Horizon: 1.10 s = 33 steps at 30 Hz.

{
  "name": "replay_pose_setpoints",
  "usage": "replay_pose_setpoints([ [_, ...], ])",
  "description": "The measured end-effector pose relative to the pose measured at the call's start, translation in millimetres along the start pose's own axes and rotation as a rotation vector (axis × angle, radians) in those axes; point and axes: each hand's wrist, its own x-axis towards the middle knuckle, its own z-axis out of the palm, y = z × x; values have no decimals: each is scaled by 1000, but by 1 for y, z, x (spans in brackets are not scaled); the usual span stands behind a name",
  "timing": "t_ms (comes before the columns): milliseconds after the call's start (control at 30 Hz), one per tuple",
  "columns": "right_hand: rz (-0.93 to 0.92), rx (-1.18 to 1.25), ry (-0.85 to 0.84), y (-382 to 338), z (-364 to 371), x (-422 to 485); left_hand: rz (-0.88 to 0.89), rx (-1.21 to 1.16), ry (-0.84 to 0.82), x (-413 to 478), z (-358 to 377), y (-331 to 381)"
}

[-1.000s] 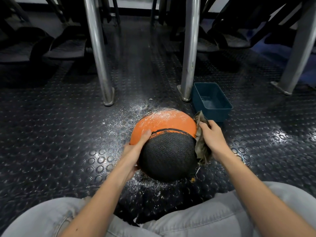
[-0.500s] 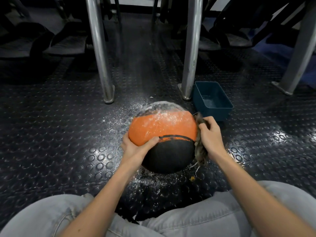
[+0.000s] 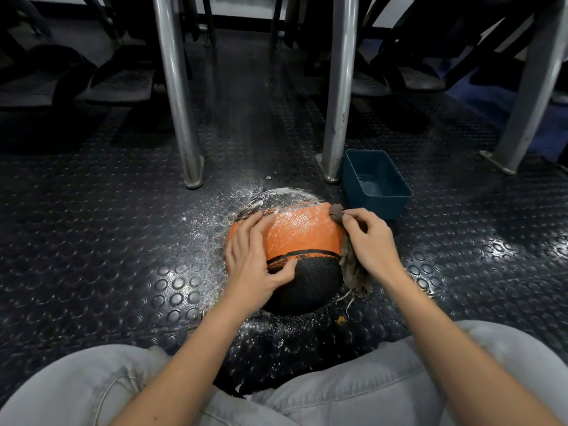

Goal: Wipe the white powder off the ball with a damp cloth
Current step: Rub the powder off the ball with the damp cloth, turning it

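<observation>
An orange and black ball [image 3: 302, 238] rests on the studded floor between my knees. White powder streaks its orange band and coats the black panel on its far top. My left hand [image 3: 253, 259] lies spread over the ball's left side, thumb on the black seam. My right hand [image 3: 370, 241] presses a frayed brown cloth [image 3: 353, 267] against the ball's right side, and a corner of the cloth pokes out above my fingers. Part of the cloth is hidden under that hand.
A dark teal tub [image 3: 376, 184] with a little water stands just beyond the ball on the right. Two metal legs [image 3: 339, 96] rise behind the ball, another at far right. Spilled powder [image 3: 212, 210] dusts the black floor around the ball.
The ball has rolled toward me, bringing the powdered far panel up into view. My left hand has shifted from under the ball's left side to on top of it. My right hand stays pressed with the cloth.
</observation>
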Motion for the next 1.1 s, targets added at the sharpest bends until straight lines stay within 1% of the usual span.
replay_pose_setpoints([
  [67, -118, -192, -1, -3, -3, -5, -6, -21, 34, 1, -1, -1],
  [100, -180, -250, -8, -5, -6, -7, -4, -26, 52, 3, -3, 0],
  [167, -269, -277, -28, -7, -13, -4, 5, -14, 58, 6, -6, 2],
  [200, -266, -264, -40, -6, -17, 1, 9, 3, 34, 7, -7, 3],
  [300, -183, -242, -54, -1, -25, 14, 66, 75, -12, 8, -9, 2],
  [367, -220, -290, -40, -4, -19, 10, 98, 78, 0, 8, -7, 2],
  [433, -386, -348, 25, -13, -6, -9, 87, 69, 21, 8, -2, 3],
  [500, -579, -367, 22, -19, 5, -30, 80, 62, 62, 7, 2, 3],
  [533, -631, -371, 4, -19, 8, -36, 75, 51, 69, 6, 2, 2],
  [567, -635, -368, -4, -17, 7, -36, 65, 37, 64, 6, 2, 2],
  [600, -601, -360, 13, -14, 5, -31, 52, 20, 58, 6, 1, 1],
  [667, -440, -343, 62, -2, -3, -14, 31, -4, 50, 8, 1, 2],
  [733, -227, -271, 58, 11, -9, 0, 19, -14, 44, 9, 3, 4],
  [767, -154, -236, 59, 15, -9, 3, 20, -15, 48, 9, 5, 4],
  [800, -131, -236, 71, 15, -7, 2, 20, -15, 57, 8, 6, 3],
  [833, -163, -268, 89, 10, -5, -3, 18, -18, 70, 8, 7, 2],
  [900, -380, -338, 108, -4, 5, -18, 17, -24, 103, 6, 8, -1],
  [967, -609, -363, 51, -15, 15, -34, 21, -25, 126, 5, 7, -3],
  [1000, -674, -374, 17, -16, 17, -38, 22, -29, 125, 5, 6, -4],
  [1033, -684, -371, -8, -17, 16, -37, 18, -38, 120, 5, 5, -4],
  [1100, -582, -326, 32, -12, 10, -23, 5, -48, 101, 7, 2, -4],
])
